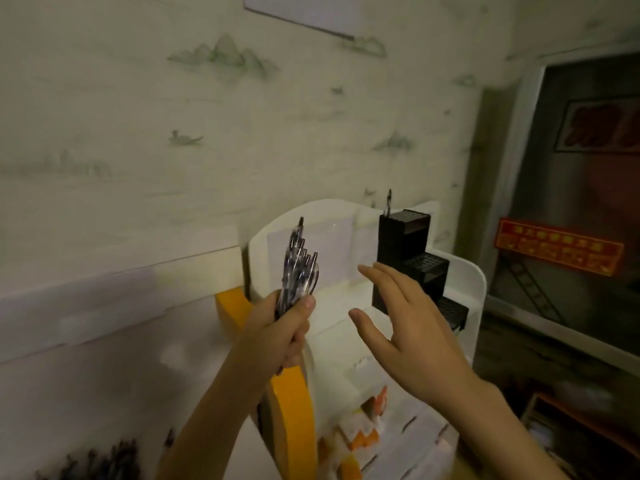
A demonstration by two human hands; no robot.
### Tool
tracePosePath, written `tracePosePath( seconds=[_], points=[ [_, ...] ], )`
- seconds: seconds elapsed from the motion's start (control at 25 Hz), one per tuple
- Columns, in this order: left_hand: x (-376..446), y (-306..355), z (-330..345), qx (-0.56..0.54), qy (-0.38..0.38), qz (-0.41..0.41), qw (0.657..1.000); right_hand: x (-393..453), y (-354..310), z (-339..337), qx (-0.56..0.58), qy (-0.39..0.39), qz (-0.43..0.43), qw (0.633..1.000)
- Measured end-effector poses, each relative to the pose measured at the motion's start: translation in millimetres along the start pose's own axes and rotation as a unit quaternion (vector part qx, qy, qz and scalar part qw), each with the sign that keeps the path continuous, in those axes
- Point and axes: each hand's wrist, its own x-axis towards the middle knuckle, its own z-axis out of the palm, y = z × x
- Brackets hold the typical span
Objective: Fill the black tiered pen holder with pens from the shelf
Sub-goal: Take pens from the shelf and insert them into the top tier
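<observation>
I had the left hand clamped around a bundle of pens, the right hand spread, empty, near the black tiered pen holder on the white shelf. One pen, I think, already stood in it. Next: pinch one and slot it.

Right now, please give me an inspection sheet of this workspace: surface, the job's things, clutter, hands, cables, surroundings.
Surface: white shelf, its top level carries the holder.
Job's things: black pen holder in three steps, one pen upright in its top step; bundle of pens held beside it.
Clutter: white and orange boxes on a lower level, blurred.
Hands: left hand grips the bundle; right hand open, holds nothing, near the holder.
Cables: nothing seen.
Surroundings: wallpaper with mountains; red sign at right.
</observation>
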Motion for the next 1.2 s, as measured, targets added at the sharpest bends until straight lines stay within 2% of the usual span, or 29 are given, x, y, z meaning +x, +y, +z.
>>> tracePosePath(
  seconds=[0.24, 0.48, 0.76, 1.04, 1.12, 1.2],
  points=[
    [58.8, -11.9, 138.3, -0.037, -0.038, -0.023, 0.998, 11.8, 129.4, -53.8, -0.006, -0.008, 0.029, 1.0],
    [113.2, -24.7, 208.0, -0.033, -0.065, -0.029, 0.997, 35.0, 209.6, -61.2, 0.04, -0.029, 0.025, 0.998],
    [203.7, -73.6, 239.4, -0.038, -0.068, -0.013, 0.997, 92.1, 294.4, -16.5, 0.072, -0.047, 0.015, 0.996],
    [329.9, -94.4, 233.7, -0.024, -0.012, -0.009, 1.0, 198.4, 366.5, 40.0, 0.115, -0.039, -0.015, 0.993],
    [355.9, -100.1, 235.3, -0.022, 0.003, -0.01, 1.0, 220.7, 382.2, 54.1, 0.179, -0.028, -0.008, 0.983],
    [374.8, -106.0, 238.6, -0.014, 0.007, -0.017, 1.0, 241.1, 392.7, 66.1, 0.295, -0.01, 0.009, 0.955]
  ],
)
